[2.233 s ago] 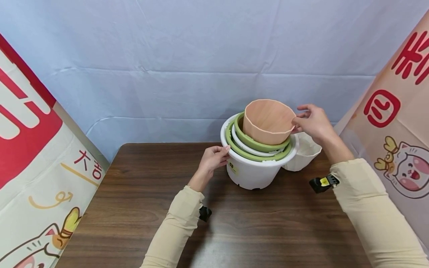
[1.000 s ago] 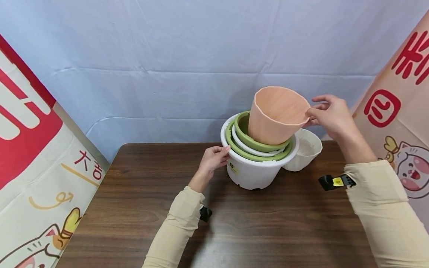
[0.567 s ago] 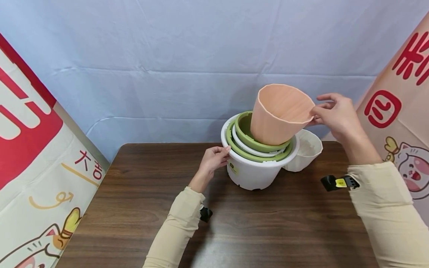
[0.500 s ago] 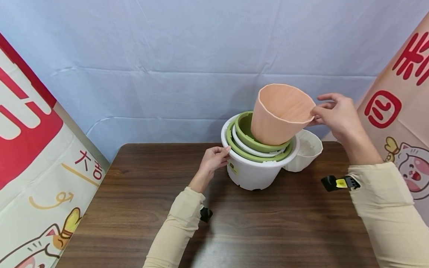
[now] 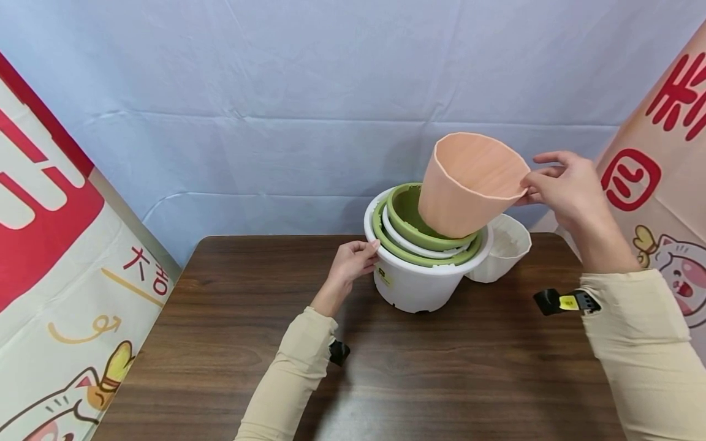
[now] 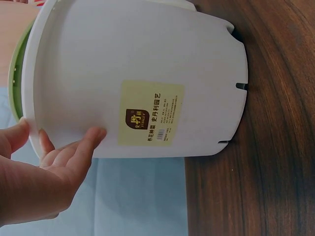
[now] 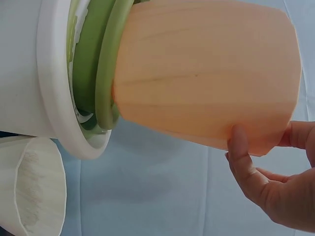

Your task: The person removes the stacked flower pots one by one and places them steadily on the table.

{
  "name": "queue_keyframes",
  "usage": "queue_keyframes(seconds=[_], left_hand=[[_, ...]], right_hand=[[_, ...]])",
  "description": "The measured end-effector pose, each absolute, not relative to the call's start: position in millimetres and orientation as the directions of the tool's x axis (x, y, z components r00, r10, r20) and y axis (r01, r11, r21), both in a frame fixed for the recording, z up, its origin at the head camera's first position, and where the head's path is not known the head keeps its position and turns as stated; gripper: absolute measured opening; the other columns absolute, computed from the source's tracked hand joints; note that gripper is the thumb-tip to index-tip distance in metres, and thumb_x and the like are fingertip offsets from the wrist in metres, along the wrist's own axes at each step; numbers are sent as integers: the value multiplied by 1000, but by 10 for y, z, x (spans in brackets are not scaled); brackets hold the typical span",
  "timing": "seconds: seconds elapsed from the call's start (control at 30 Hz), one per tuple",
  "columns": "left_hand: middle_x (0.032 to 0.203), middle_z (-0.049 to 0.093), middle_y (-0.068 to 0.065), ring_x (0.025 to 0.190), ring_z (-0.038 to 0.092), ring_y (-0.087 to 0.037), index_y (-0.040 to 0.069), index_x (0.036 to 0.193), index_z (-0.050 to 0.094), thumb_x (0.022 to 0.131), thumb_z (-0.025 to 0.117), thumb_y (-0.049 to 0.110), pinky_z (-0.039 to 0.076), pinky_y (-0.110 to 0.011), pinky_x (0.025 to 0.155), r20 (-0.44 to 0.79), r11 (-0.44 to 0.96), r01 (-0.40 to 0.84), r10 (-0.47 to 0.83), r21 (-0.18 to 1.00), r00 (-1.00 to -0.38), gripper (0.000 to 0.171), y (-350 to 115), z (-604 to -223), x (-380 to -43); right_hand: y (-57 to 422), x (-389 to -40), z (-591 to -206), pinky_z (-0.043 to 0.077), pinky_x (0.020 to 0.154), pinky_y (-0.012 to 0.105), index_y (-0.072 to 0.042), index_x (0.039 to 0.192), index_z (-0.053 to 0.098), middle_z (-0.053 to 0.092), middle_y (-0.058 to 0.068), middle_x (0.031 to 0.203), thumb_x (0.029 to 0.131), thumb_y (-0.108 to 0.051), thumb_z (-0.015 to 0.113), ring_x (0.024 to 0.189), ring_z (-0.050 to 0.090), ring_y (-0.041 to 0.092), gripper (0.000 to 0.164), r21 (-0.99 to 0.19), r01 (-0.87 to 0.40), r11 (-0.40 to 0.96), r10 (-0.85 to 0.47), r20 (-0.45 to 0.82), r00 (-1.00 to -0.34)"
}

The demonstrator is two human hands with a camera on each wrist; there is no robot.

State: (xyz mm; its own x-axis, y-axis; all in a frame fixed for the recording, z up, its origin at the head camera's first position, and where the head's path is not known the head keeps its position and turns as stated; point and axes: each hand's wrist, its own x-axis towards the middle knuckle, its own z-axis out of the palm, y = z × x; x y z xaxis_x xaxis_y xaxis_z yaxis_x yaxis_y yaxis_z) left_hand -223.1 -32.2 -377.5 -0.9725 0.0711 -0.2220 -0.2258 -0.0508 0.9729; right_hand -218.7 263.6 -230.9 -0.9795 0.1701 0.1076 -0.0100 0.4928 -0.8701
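My right hand (image 5: 570,187) pinches the rim of an orange-pink flower pot (image 5: 463,196) at its right side. The pot is tilted, its lower end over the opening of a green pot (image 5: 405,214). That green pot sits nested with another white and green one inside a large white flower pot (image 5: 413,291). With thumb and fingers, my left hand (image 5: 353,260) grips the large pot's rim on the left. In the left wrist view, a yellow label (image 6: 150,113) shows on its wall. The right wrist view has the orange-pink pot (image 7: 206,73) close up, with fingertips at its rim.
A smaller white faceted pot (image 5: 499,257) stands right behind the stack, tilted towards the front. All stand on a dark wooden table (image 5: 248,306). A pale blue cloth (image 5: 276,122) hangs behind, and printed banners (image 5: 673,245) flank both sides.
The right hand has drawn the orange-pink pot up and to the right out of the nested pots, tilting it more. The left hand and the large white pot have stayed in place.
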Motion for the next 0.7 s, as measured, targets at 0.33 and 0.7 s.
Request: queue_keyframes(seconds=[0.33, 0.7], left_hand=[[96, 66, -16, 89, 64, -21, -5, 101, 60, 92, 61, 20, 53, -35, 81, -221, -50, -224, 62, 973, -973, 27, -322, -3810, -2269], [97, 65, -16, 94, 64, -24, -5, 101, 60, 92, 61, 21, 52, -36, 81, -228, -40, -231, 59, 972, -972, 27, -320, -3809, -2273]], right_hand=[[2706, -2155, -2274, 52, 57, 16, 6, 136, 30, 53, -20, 71, 92, -16, 56, 56, 63, 1, 55, -880, 12, 475, 204, 97, -974], [2855, -2125, -2293, 52, 56, 17, -1, 132, 35, 56, -19, 69, 91, -17, 59, 56, 63, 2, 50, -899, 41, 437, 232, 69, -970]])
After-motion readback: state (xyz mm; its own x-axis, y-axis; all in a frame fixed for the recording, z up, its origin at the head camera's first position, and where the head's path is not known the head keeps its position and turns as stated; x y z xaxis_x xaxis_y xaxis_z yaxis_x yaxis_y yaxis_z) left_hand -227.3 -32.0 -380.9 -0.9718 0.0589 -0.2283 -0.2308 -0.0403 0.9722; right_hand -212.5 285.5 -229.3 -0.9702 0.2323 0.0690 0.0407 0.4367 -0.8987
